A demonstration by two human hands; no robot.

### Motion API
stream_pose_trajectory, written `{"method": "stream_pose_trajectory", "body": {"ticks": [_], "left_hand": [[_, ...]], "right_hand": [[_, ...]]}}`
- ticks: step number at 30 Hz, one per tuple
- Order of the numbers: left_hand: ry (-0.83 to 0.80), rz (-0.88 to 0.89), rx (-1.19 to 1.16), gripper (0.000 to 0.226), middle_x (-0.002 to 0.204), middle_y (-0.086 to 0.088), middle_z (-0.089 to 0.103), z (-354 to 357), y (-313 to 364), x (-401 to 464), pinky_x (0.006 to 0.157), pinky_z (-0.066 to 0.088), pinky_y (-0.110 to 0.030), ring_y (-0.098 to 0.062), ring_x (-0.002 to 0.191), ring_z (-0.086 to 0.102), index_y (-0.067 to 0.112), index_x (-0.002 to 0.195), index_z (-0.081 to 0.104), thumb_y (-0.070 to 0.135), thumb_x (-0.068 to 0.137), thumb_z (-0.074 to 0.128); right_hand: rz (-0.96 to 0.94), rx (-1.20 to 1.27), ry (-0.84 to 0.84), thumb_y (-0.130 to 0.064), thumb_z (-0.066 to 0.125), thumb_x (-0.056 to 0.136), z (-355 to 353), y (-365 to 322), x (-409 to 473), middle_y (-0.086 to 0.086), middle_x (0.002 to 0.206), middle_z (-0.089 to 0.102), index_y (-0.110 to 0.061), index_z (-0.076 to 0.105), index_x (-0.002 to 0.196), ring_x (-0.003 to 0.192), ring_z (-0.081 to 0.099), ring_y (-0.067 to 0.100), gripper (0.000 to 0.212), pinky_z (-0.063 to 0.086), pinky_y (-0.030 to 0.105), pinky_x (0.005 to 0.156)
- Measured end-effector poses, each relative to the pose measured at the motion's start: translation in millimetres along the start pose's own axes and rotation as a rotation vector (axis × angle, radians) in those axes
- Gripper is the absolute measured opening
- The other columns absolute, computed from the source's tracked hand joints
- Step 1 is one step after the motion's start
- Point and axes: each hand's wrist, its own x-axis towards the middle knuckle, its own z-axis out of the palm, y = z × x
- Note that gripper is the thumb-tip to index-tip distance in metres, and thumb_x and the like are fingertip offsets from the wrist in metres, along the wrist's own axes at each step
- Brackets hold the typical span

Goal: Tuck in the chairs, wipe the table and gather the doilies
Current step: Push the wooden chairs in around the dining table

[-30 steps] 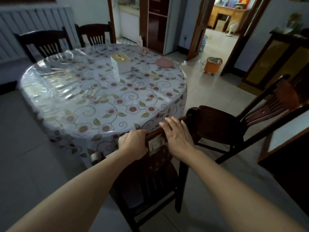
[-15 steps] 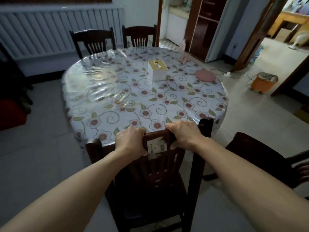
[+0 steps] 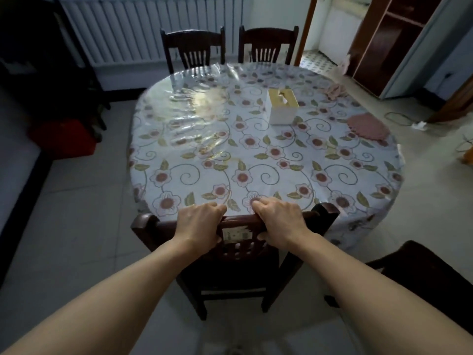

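Note:
A dark wooden chair (image 3: 321, 215) stands at the near edge of the round table (image 3: 268, 165), its top rail against the flowered plastic cloth. My left hand (image 3: 198, 222) and my right hand (image 3: 280, 220) both grip that top rail, fingers curled over it. A pink doily (image 3: 368, 125) lies near the table's right edge. A second pinkish doily or cloth (image 3: 335, 89) sits at the far right edge, blurred. Another dark chair (image 3: 419, 275) stands pulled out at my lower right.
A white tissue box (image 3: 282, 106) stands on the table beyond the middle. Two chairs (image 3: 194, 47) (image 3: 267, 43) are tucked in at the far side before a radiator. A red box (image 3: 64, 137) is on the floor at left. A cord (image 3: 399, 119) lies at right.
The chair in my hands has slid in toward the table, its rail now meeting the cloth's edge. My view has swung left and centred on the table. Both hands keep their grip.

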Motion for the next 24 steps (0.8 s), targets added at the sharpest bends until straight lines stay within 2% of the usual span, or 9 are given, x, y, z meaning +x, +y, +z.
{"method": "stream_pose_trajectory", "body": {"ticks": [2, 4, 7, 10, 14, 24], "left_hand": [[0.002, 0.006, 0.005, 0.030, 0.091, 0.006, 0.058, 12, 0, 0, 0.062, 0.041, -0.030, -0.022, 0.085, 0.062, 0.022, 0.091, 0.050, 0.031, 0.073, 0.072], [0.022, 0.017, -0.003, 0.026, 0.093, 0.005, 0.058, 23, -1, -1, 0.061, 0.038, -0.029, -0.021, 0.087, 0.061, 0.022, 0.093, 0.050, 0.029, 0.076, 0.069], [0.081, 0.041, -0.028, 0.023, 0.092, 0.005, 0.058, 38, -3, -3, 0.059, 0.033, -0.028, -0.020, 0.086, 0.059, 0.022, 0.091, 0.050, 0.027, 0.077, 0.067], [0.147, 0.065, -0.047, 0.029, 0.079, 0.005, 0.057, 54, -8, -6, 0.053, 0.028, -0.027, -0.019, 0.071, 0.058, 0.023, 0.080, 0.050, 0.023, 0.066, 0.076], [0.153, 0.119, -0.048, 0.046, 0.065, 0.004, 0.053, 63, -16, -8, 0.044, 0.026, -0.022, -0.018, 0.056, 0.054, 0.021, 0.071, 0.049, 0.018, 0.044, 0.087], [0.210, 0.170, -0.044, 0.054, 0.064, 0.004, 0.049, 68, -23, 0, 0.040, 0.023, -0.022, -0.016, 0.051, 0.050, 0.019, 0.071, 0.049, 0.015, 0.033, 0.087]], "right_hand": [[-0.005, 0.005, 0.030, -0.025, 0.074, 0.073, 10, -1, -1, -0.001, 0.101, 0.055, -0.017, 0.051, 0.103, 0.097, 0.053, 0.022, 0.039, 0.037, 0.033, 0.065], [-0.005, -0.007, 0.086, -0.018, 0.073, 0.072, 23, -3, -3, -0.001, 0.097, 0.056, -0.016, 0.053, 0.101, 0.093, 0.054, 0.022, 0.036, 0.035, 0.032, 0.062], [-0.004, -0.041, 0.169, -0.009, 0.081, 0.053, 43, -5, -1, -0.002, 0.076, 0.057, -0.016, 0.055, 0.081, 0.072, 0.057, 0.020, 0.039, 0.031, 0.027, 0.051], [-0.006, -0.020, 0.182, -0.006, 0.084, 0.040, 56, -6, -2, -0.003, 0.066, 0.054, -0.017, 0.052, 0.072, 0.060, 0.055, 0.019, 0.046, 0.031, 0.026, 0.042], [-0.005, 0.005, 0.180, -0.008, 0.086, 0.040, 64, -10, -4, -0.003, 0.067, 0.054, -0.017, 0.052, 0.073, 0.060, 0.054, 0.018, 0.048, 0.038, 0.027, 0.041], [0.038, -0.017, 0.265, -0.010, 0.087, 0.042, 68, -8, 0, 0.000, 0.070, 0.057, -0.014, 0.055, 0.075, 0.062, 0.056, 0.021, 0.047, 0.044, 0.030, 0.047]]}}
